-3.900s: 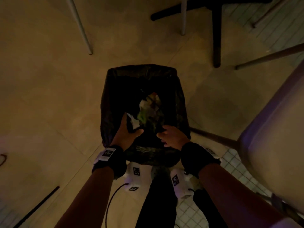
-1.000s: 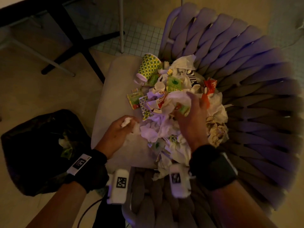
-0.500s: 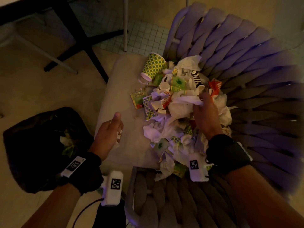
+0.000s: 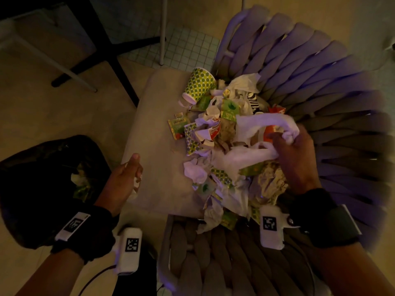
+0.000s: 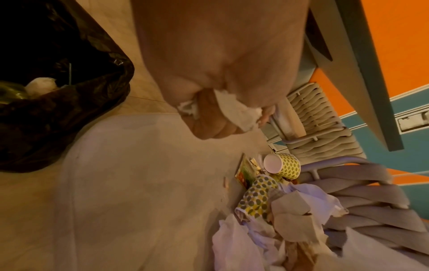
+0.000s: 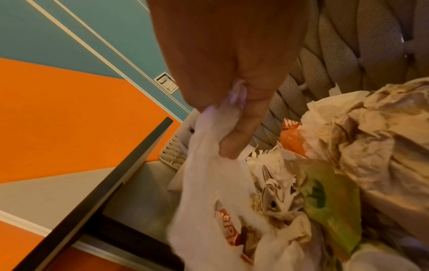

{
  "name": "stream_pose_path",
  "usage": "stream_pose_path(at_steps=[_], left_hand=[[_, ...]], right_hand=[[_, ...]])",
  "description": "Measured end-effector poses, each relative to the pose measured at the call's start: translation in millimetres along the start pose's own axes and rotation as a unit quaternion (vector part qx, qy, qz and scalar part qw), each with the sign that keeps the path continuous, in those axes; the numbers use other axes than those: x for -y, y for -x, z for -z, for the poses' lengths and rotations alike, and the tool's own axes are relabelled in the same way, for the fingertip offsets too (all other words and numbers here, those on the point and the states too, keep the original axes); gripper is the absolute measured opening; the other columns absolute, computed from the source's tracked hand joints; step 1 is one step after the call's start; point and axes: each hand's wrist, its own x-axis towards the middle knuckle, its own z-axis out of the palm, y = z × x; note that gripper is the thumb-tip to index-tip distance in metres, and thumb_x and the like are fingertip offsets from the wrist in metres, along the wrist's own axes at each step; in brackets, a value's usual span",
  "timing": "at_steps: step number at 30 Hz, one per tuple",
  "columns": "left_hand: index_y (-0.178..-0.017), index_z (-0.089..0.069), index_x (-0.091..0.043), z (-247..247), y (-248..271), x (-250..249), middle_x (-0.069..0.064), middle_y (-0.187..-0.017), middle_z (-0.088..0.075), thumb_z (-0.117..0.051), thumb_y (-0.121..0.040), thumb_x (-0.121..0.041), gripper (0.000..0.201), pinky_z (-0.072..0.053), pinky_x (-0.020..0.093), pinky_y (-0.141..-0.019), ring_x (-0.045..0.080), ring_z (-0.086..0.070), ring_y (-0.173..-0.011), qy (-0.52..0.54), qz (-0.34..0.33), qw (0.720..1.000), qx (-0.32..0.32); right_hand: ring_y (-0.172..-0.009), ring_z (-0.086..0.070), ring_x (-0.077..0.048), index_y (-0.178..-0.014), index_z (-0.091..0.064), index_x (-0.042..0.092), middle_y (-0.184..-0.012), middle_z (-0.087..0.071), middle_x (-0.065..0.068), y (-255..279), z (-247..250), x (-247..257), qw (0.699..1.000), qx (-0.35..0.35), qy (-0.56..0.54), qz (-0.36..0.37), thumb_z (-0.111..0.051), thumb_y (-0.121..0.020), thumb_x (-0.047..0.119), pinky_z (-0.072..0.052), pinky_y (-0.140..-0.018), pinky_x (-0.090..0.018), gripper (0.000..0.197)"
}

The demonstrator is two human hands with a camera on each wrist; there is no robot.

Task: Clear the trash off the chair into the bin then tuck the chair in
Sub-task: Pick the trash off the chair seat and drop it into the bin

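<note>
Bin (image 4: 42, 167) interior dark, contents unclear. Left hand (image 4: 124, 180) fisted round a tissue scrap (image 5: 234, 113) at the chair (image 4: 154, 146) cushion edge; right hand (image 4: 297, 154) grips white napkins (image 4: 263, 124) atop the seat's trash pile (image 4: 224, 146).

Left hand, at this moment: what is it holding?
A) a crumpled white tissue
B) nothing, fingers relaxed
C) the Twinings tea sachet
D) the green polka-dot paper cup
A: in the left wrist view the left hand has its fingers curled round a crumpled white tissue; the green polka-dot paper cup and the Twinings tea sachet lie untouched on the chair seat.
</note>
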Motion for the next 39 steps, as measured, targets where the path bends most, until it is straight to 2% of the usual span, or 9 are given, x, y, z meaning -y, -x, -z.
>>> stream_pose_path(at_steps=[4,11,15,18,23,26,30,34,39], left_hand=[[-0.056,-0.042,-0.018,4,5,0,-0.006,-0.043,-0.038,-0.039,-0.092,-0.057,0.053,-0.029,0.015,-0.038,0.007,-0.035,-0.036,0.005,-0.007,1.0,0.001],[-0.058,-0.044,-0.018,14,17,-2,0.0,-0.05,-0.036,-0.039,-0.084,-0.064,0.053,-0.03,0.022,-0.044,0.01,-0.035,-0.04,0.019,-0.008,1.0,0.024],[-0.058,-0.047,-0.016,9,25,5,0.003,-0.051,-0.039,-0.036,-0.092,-0.056,0.053,-0.032,0.022,-0.045,0.011,-0.039,-0.042,-0.047,-0.03,0.997,0.058],[-0.063,-0.051,-0.015,3,34,6,0.003,-0.056,-0.045,-0.045,-0.093,-0.045,0.043,-0.037,0.019,-0.047,0.006,-0.044,-0.047,-0.083,-0.079,0.987,0.117],[-0.095,-0.061,-0.042,-22,57,4,-0.034,-0.096,-0.064,-0.082,-0.063,-0.044,0.039,-0.042,0.008,-0.082,-0.014,-0.056,-0.095,-0.165,-0.159,0.919,0.322],[-0.1,-0.06,-0.046,-37,59,-7,-0.037,-0.1,-0.064,-0.078,-0.071,-0.042,0.034,-0.042,0.008,-0.083,-0.015,-0.056,-0.099,-0.096,-0.177,0.94,0.274],[-0.091,-0.063,-0.009,-30,54,-24,0.005,-0.071,-0.063,-0.06,-0.084,-0.052,0.043,-0.042,0.025,-0.062,0.009,-0.053,-0.066,-0.013,-0.219,0.963,0.155],[-0.075,-0.06,-0.017,-24,46,-34,-0.011,-0.059,-0.055,-0.057,-0.092,-0.031,0.022,-0.037,0.023,-0.057,0.003,-0.046,-0.057,-0.036,-0.236,0.965,0.11],[-0.077,-0.061,-0.012,-20,41,-29,0.008,-0.069,-0.063,-0.061,-0.084,-0.041,0.03,-0.043,0.034,-0.059,0.009,-0.053,-0.067,-0.056,-0.249,0.961,0.108]], right_hand=[[-0.072,-0.06,0.003,-0.095,-0.057,0.016,-0.084,-0.063,-0.004,11,3,18,0.998,0.034,-0.013,0.057,-0.041,-0.089,0.001,-0.05,-0.062,-0.021,0.023],[-0.069,-0.065,-0.019,-0.073,-0.072,0.002,-0.075,-0.073,-0.01,37,1,43,0.992,0.11,-0.006,-0.055,-0.041,-0.083,0.069,-0.047,-0.067,-0.028,0.075],[-0.081,-0.064,-0.008,-0.094,-0.065,0.029,-0.092,-0.067,0.0,48,-18,43,0.989,0.142,-0.032,-0.014,-0.046,-0.097,0.019,-0.049,-0.065,-0.029,0.022],[-0.081,-0.065,-0.001,-0.1,-0.065,0.027,-0.091,-0.07,0.009,61,-37,50,0.98,0.185,-0.078,0.003,-0.036,-0.093,-0.005,-0.053,-0.063,-0.015,0.044],[-0.066,-0.056,-0.012,-0.075,-0.063,0.012,-0.066,-0.06,0.005,80,-75,65,0.968,0.192,-0.127,-0.099,-0.044,-0.095,0.028,-0.046,-0.069,-0.029,0.032],[-0.063,-0.055,-0.007,-0.07,-0.061,0.019,-0.064,-0.057,0.005,87,-97,76,0.962,0.203,-0.153,-0.098,-0.033,-0.097,0.05,-0.045,-0.06,-0.018,0.05],[-0.052,-0.049,0.001,-0.071,-0.06,0.022,-0.055,-0.055,0.002,89,-111,79,0.974,0.223,-0.027,-0.019,-0.043,-0.094,0.016,-0.043,-0.057,-0.024,0.029],[-0.069,-0.057,0.002,-0.082,-0.063,0.046,-0.074,-0.063,0.018,99,-116,78,0.949,0.315,-0.017,0.028,-0.047,-0.094,0.017,-0.045,-0.072,-0.02,0.035],[-0.077,-0.063,0.0,-0.077,-0.071,0.027,-0.077,-0.07,0.013,104,-118,79,0.95,0.309,-0.028,0.043,-0.068,-0.081,0.041,-0.046,-0.075,-0.021,0.015]])
